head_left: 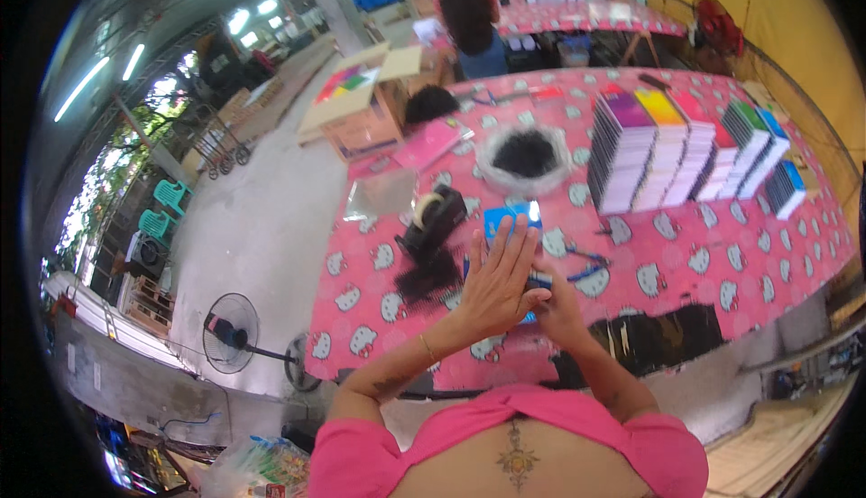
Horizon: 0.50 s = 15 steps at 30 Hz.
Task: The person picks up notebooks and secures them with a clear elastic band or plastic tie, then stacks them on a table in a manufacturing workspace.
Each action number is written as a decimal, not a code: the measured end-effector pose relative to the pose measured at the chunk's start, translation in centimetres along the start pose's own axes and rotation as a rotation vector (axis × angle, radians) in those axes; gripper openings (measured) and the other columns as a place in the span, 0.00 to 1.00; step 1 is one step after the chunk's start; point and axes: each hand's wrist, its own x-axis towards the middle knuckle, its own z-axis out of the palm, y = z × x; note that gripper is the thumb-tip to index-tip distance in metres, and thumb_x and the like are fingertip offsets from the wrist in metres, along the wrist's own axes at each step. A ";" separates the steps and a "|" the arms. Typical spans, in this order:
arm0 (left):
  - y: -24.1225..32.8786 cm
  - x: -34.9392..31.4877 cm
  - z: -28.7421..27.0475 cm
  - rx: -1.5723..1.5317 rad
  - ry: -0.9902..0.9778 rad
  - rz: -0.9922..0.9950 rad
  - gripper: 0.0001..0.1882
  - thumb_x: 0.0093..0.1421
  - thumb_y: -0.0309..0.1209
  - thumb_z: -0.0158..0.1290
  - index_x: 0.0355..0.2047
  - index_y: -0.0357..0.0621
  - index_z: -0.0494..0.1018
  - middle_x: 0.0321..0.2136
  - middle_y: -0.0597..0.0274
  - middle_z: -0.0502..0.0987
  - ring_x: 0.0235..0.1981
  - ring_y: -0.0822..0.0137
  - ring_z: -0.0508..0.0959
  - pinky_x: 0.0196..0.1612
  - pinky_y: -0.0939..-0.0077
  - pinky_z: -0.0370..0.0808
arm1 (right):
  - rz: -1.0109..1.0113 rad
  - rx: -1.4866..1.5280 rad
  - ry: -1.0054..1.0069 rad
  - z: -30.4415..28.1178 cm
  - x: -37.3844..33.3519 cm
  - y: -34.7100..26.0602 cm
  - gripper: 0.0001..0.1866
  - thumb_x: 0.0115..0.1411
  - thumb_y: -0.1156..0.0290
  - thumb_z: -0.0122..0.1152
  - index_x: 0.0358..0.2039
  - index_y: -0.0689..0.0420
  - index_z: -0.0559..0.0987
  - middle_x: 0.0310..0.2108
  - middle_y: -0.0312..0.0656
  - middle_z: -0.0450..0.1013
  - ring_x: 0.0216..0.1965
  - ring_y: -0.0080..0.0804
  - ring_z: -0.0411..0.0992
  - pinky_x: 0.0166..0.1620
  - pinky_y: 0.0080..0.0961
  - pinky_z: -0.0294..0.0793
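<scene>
A small blue-covered notebook [501, 218] lies in front of me on the pink table. My left hand [496, 280] rests across it with the fingers stretched out flat. Close beside it, my right hand [561, 310] is closed round the right side of the notebook, its fingers partly hidden. Part of the notebook is covered by both hands. Just right of them lies a pair of blue-handled pliers [591, 265]. A black tape dispenser [433, 225] stands to the left, with a pile of black binding pieces [428, 279] nearer me.
Tall stacks of notebooks [622, 155] stand at the right. A clear plastic bag [493, 178] holds black pieces. A cardboard box [361, 124] is beyond the table's far left corner. A pedestal fan [233, 334] stands on the floor at left. Another person [469, 15] is at the far table.
</scene>
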 end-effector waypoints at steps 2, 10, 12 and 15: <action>0.6 -2.0 2.0 -0.079 0.031 0.105 0.48 0.65 0.63 0.35 0.70 0.34 0.48 0.71 0.44 0.48 0.73 0.48 0.45 0.68 0.38 0.32 | 0.027 0.049 0.013 -0.9 0.3 0.4 0.27 0.60 0.79 0.57 0.61 0.60 0.68 0.46 0.43 0.76 0.48 0.25 0.72 0.50 0.25 0.73; 1.6 -1.8 1.4 0.027 0.010 0.158 0.45 0.66 0.60 0.37 0.67 0.31 0.52 0.69 0.42 0.52 0.72 0.47 0.50 0.68 0.39 0.30 | 0.096 0.077 0.013 -1.7 0.7 0.9 0.36 0.58 0.81 0.57 0.68 0.54 0.62 0.40 0.45 0.76 0.35 0.19 0.70 0.39 0.22 0.72; 1.9 -2.7 1.3 -0.033 0.132 0.148 0.43 0.66 0.58 0.40 0.66 0.31 0.55 0.68 0.43 0.55 0.71 0.47 0.53 0.69 0.40 0.32 | 0.084 0.006 0.001 -1.5 0.1 0.9 0.38 0.57 0.81 0.59 0.69 0.53 0.59 0.37 0.46 0.76 0.32 0.19 0.70 0.36 0.23 0.71; 0.7 -0.3 -0.2 -0.131 0.189 0.067 0.31 0.64 0.49 0.52 0.60 0.41 0.67 0.57 0.52 0.71 0.59 0.52 0.70 0.68 0.43 0.46 | -0.030 -0.070 0.020 -1.1 0.2 1.5 0.41 0.57 0.80 0.60 0.70 0.52 0.57 0.37 0.48 0.76 0.31 0.22 0.70 0.35 0.25 0.71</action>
